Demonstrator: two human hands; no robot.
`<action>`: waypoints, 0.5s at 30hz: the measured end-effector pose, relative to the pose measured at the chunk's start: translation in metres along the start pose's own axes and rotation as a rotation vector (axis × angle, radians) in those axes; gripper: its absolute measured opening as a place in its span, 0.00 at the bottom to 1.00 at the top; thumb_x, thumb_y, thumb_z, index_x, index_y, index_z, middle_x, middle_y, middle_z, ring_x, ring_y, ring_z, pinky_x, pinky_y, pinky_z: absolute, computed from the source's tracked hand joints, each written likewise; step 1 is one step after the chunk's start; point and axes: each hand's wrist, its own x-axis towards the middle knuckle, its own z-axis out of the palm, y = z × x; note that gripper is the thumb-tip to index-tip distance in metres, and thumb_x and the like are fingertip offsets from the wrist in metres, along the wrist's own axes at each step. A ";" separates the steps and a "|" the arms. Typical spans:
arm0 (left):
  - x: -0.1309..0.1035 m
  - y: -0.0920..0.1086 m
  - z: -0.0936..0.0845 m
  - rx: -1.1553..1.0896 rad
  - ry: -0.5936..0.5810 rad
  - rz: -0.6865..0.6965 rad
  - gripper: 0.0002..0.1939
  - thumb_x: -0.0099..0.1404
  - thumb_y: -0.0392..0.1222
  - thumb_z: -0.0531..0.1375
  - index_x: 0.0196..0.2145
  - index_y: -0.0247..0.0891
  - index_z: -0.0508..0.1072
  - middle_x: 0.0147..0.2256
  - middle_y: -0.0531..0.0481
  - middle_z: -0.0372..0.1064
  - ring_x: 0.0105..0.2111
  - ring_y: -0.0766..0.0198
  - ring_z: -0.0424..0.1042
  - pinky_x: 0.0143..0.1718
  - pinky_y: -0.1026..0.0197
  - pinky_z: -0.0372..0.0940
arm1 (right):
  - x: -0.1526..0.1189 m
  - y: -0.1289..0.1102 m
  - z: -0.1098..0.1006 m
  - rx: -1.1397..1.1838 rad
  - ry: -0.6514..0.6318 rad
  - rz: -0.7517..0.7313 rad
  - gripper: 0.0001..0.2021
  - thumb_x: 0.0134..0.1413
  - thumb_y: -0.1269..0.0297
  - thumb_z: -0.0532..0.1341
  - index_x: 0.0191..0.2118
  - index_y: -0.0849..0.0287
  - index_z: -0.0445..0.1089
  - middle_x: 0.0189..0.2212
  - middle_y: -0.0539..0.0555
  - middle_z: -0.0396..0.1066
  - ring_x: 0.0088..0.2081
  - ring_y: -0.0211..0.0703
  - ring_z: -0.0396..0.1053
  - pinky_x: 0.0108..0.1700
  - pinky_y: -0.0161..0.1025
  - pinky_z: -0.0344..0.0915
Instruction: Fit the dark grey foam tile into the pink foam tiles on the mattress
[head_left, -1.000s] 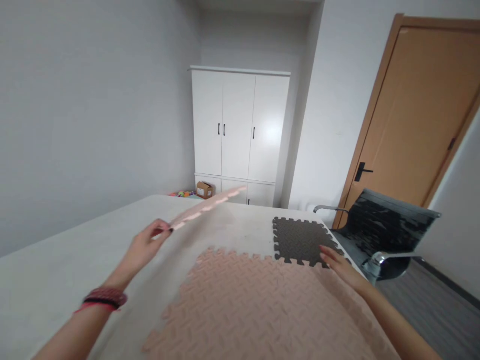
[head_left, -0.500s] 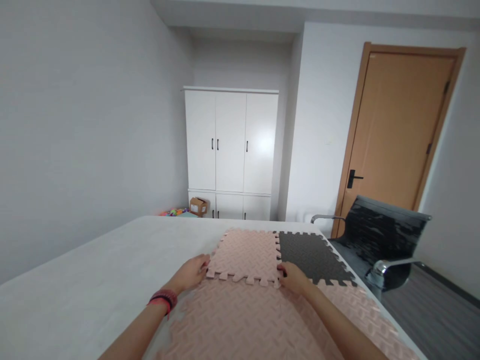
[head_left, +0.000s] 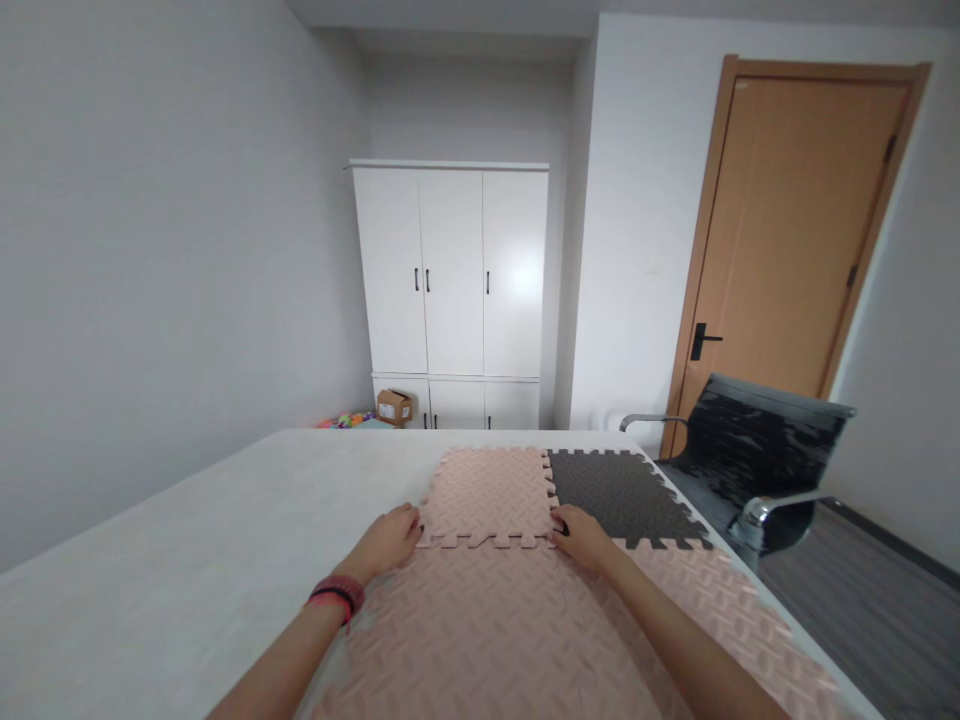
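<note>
Pink tile (head_left: 489,492) flat on table (head_left: 187,540), left of grey tile (head_left: 619,495). L hand (head_left: 388,540) and R hand (head_left: 583,534) pressing near corners, fingers flat, nothing gripped.

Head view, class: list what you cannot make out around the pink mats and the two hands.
- Near pink mats: cut off by the bottom edge.
- Far pink tile: its near corners lie under the left hand and right hand.
- Toys by the cupboard: too small.

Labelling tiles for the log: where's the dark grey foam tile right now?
In the head view, the dark grey foam tile lies flat at the table's far right corner, right of the small pink tile, just beyond the right hand, with the office chair alongside.
</note>
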 end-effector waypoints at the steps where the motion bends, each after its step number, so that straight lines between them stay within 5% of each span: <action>1: -0.001 0.002 0.000 0.016 -0.004 -0.002 0.14 0.66 0.46 0.47 0.34 0.35 0.68 0.36 0.48 0.69 0.37 0.63 0.68 0.43 0.54 0.62 | -0.001 0.000 -0.001 -0.010 -0.002 -0.006 0.14 0.52 0.59 0.56 0.43 0.59 0.69 0.46 0.58 0.69 0.49 0.46 0.65 0.48 0.39 0.57; 6: -0.010 0.009 -0.002 0.082 -0.021 0.000 0.17 0.65 0.47 0.46 0.40 0.36 0.68 0.42 0.42 0.69 0.42 0.56 0.69 0.42 0.53 0.62 | -0.006 -0.007 -0.005 -0.085 -0.012 -0.043 0.11 0.53 0.59 0.57 0.39 0.58 0.70 0.45 0.57 0.70 0.46 0.45 0.67 0.47 0.37 0.59; 11: -0.014 0.025 -0.011 0.150 0.032 -0.032 0.19 0.63 0.44 0.46 0.44 0.31 0.69 0.45 0.33 0.67 0.47 0.45 0.65 0.46 0.43 0.58 | -0.010 -0.021 -0.005 -0.200 0.019 -0.022 0.16 0.53 0.62 0.57 0.47 0.59 0.69 0.52 0.61 0.65 0.50 0.51 0.65 0.47 0.42 0.61; 15: -0.018 0.057 -0.016 0.140 0.051 0.051 0.19 0.61 0.34 0.45 0.47 0.34 0.67 0.49 0.36 0.65 0.48 0.50 0.65 0.50 0.47 0.56 | -0.014 -0.028 -0.003 -0.271 0.056 0.000 0.14 0.54 0.61 0.56 0.45 0.59 0.69 0.50 0.62 0.66 0.50 0.53 0.64 0.45 0.44 0.63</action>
